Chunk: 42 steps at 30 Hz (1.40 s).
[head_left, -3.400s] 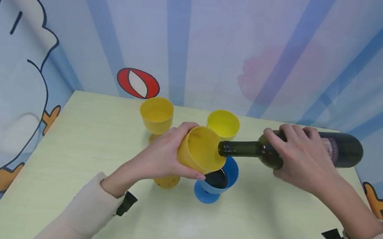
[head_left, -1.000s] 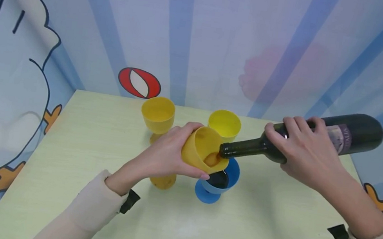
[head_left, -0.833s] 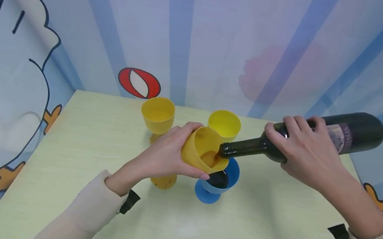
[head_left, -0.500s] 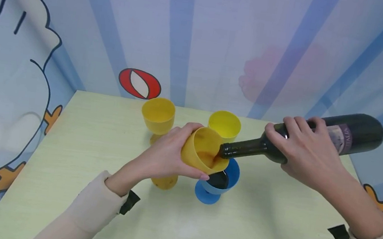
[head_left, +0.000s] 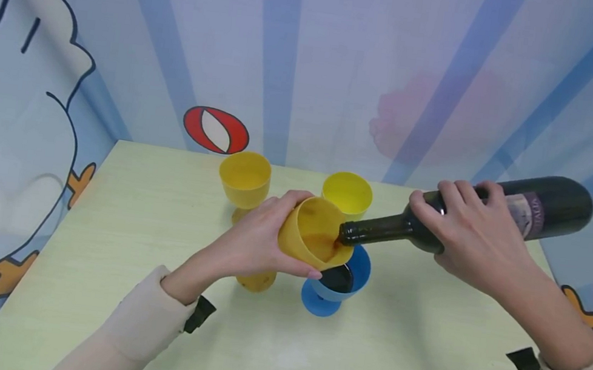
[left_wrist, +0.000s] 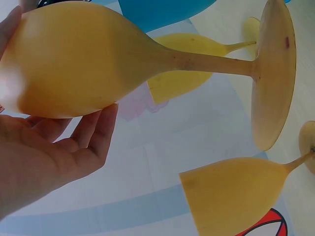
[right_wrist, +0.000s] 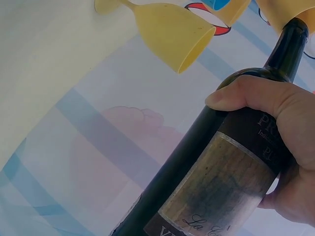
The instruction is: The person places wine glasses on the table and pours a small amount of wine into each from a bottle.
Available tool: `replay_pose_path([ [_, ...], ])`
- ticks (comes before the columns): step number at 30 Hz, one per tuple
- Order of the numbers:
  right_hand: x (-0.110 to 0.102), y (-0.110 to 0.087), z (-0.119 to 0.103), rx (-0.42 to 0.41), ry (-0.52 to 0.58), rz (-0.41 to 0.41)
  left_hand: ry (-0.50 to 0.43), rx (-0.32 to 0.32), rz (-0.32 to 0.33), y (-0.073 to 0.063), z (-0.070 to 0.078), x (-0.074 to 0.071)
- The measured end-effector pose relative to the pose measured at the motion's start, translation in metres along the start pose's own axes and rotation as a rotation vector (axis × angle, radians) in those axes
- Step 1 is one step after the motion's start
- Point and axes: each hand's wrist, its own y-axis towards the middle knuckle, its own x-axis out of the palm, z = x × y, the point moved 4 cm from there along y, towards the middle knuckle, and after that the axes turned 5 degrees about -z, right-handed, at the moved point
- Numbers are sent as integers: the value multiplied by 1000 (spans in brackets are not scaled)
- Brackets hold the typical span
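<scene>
My left hand grips a tilted orange-yellow goblet by its bowl, thumb on the near side and mouth facing right. Its stem and round foot show in the left wrist view, the goblet looming large there. From the right, my right hand holds a dark green wine bottle around its upper body, base raised, neck sloping down to the goblet's rim. Reddish-brown liquid runs from the bottle's mouth and pools inside. Below the held goblet stands a blue goblet with dark liquid in it.
Behind the left hand stands another orange-yellow goblet. A bright yellow goblet stands behind the held one, partly hidden by it. The pale table ends at a printed blue backdrop.
The bottle's base has risen, so the bottle slopes more steeply. Liquid has appeared in the held goblet and its pool has spread. The left hand has shifted slightly right; the last half second shows little movement.
</scene>
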Motion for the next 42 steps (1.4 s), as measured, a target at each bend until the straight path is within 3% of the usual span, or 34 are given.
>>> replay_pose_path([
  [42, -1, 2, -2, 10, -18, -25, 0, 24, 1, -1, -3, 0],
])
